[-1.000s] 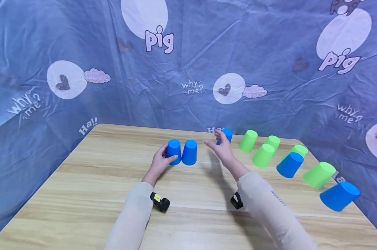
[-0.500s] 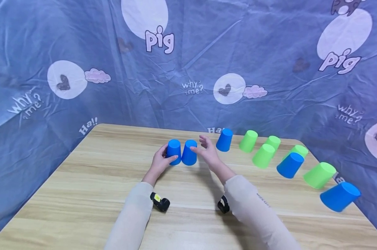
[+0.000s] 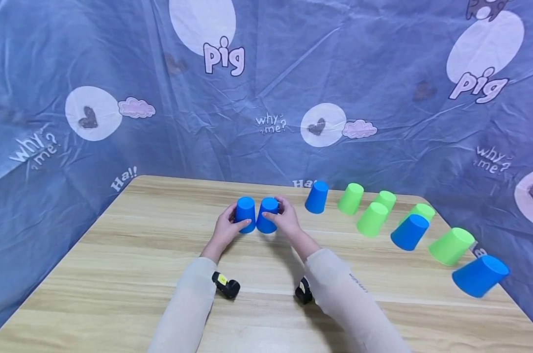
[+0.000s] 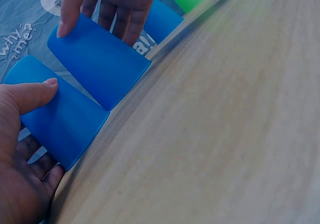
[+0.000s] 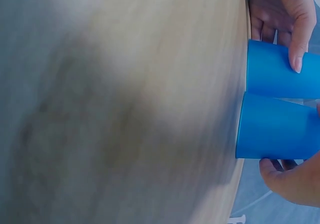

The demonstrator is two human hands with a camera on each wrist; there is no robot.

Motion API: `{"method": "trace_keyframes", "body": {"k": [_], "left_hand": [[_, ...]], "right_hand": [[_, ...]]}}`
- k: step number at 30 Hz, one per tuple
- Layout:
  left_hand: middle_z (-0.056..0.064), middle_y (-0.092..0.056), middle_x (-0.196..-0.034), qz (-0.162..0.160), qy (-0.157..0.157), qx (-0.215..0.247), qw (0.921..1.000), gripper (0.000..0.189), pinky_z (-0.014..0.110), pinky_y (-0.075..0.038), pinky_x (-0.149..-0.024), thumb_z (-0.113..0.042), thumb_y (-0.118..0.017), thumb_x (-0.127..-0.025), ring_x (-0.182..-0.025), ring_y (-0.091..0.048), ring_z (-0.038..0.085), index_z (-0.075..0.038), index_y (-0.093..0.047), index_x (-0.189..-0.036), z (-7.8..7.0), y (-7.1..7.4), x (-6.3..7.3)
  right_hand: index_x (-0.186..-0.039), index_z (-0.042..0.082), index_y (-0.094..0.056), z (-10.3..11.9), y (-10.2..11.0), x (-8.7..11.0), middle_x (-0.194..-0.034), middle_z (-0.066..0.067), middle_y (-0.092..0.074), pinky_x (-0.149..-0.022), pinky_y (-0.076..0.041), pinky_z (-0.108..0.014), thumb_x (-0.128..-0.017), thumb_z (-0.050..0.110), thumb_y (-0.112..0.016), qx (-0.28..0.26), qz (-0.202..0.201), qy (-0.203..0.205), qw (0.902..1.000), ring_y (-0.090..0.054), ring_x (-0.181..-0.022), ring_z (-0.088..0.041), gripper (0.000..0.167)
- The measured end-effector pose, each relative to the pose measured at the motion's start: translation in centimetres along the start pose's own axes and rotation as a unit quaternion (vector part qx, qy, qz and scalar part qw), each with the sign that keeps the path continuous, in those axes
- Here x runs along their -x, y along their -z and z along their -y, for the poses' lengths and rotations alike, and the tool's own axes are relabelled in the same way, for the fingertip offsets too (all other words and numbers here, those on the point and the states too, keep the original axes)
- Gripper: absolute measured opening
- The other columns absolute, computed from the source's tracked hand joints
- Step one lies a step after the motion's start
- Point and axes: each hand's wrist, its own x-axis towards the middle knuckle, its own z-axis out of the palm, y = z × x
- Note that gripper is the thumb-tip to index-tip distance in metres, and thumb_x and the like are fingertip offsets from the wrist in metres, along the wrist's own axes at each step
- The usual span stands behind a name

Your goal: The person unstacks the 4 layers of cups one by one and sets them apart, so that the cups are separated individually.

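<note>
Two upside-down blue cups stand side by side on the table, their rims meeting in the left wrist view. My left hand [image 3: 225, 229] grips the left blue cup [image 3: 245, 211], thumb across its front and fingers behind it. Around the right blue cup [image 3: 266, 224] is my right hand [image 3: 287, 219], its thumb [image 4: 70, 8] on the near side and its fingers round the far side. The right wrist view has both cups at its right edge, where most of the right hand's thumb is out of frame.
To the right stand more upside-down cups: a blue cup [image 3: 317, 197] at the back, several green ones such as the green cup [image 3: 372, 220], a blue cup [image 3: 409, 233] among them and another blue cup [image 3: 475, 277] near the table's right edge. A printed blue cloth [image 3: 266, 88] hangs behind.
My right hand has moved left from in front of the back blue cup to the right cup of the pair and taken hold of it. My left hand has stayed put.
</note>
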Motion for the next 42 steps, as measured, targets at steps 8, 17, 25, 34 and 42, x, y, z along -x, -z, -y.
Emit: {"method": "trace_keyframes", "body": {"k": [8, 17, 25, 34, 42], "left_hand": [[0.016, -0.037, -0.130, 0.002, 0.009, -0.002, 1.0000, 0.060, 0.042, -0.027, -0.096, -0.015, -0.065, -0.078, -0.119, -0.033, 0.029, -0.008, -0.037, -0.130, -0.3, 0.0, 0.1], [0.017, -0.037, -0.129, -0.004, -0.003, -0.005, 1.0000, 0.059, 0.042, -0.028, -0.096, -0.013, -0.065, -0.077, -0.118, -0.033, 0.030, -0.006, -0.037, -0.129, -0.2, 0.0, 0.2], [0.018, -0.037, -0.129, -0.008, 0.003, -0.003, 1.0000, 0.060, 0.042, -0.028, -0.096, -0.012, -0.066, -0.076, -0.118, -0.033, 0.031, -0.005, -0.037, -0.129, -0.1, -0.1, 0.2], [0.017, -0.036, -0.130, -0.003, 0.004, -0.002, 1.0000, 0.060, 0.042, -0.027, -0.096, -0.011, -0.065, -0.077, -0.119, -0.032, 0.030, -0.006, -0.037, -0.129, 0.0, -0.1, 0.2], [0.017, -0.035, -0.131, 0.002, 0.002, 0.002, 1.0000, 0.061, 0.042, -0.027, -0.096, -0.011, -0.065, -0.077, -0.119, -0.032, 0.030, -0.006, -0.036, -0.130, -0.1, -0.1, 0.2]], "right_hand": [[-0.125, 0.001, -0.039, -1.3, -0.5, -0.5, -0.123, -0.017, -0.044, -0.093, -0.031, -0.043, -0.079, 0.011, -0.063, 0.011, -0.009, -0.020, 0.9997, -0.039, -0.114, -0.031, 0.053], [-0.123, 0.002, -0.042, -0.2, 0.6, 0.6, -0.123, -0.018, -0.044, -0.093, -0.030, -0.046, -0.077, 0.008, -0.064, -0.014, -0.014, -0.029, 0.9994, -0.038, -0.114, -0.032, 0.052], [-0.122, 0.002, -0.043, -0.2, 2.6, 1.2, -0.121, -0.019, -0.045, -0.093, -0.032, -0.045, -0.077, 0.008, -0.064, -0.026, -0.018, -0.007, 0.9995, -0.039, -0.113, -0.032, 0.051], [-0.121, 0.001, -0.043, -0.4, 5.9, 1.8, -0.120, -0.019, -0.045, -0.092, -0.033, -0.042, -0.075, 0.006, -0.065, -0.053, -0.034, -0.003, 0.9980, -0.041, -0.110, -0.030, 0.051], [-0.125, 0.001, -0.037, -0.2, 9.0, 3.1, -0.124, -0.020, -0.040, -0.093, -0.031, -0.041, -0.078, 0.007, -0.063, -0.051, -0.027, -0.014, 0.9983, -0.037, -0.114, -0.031, 0.055]]}}
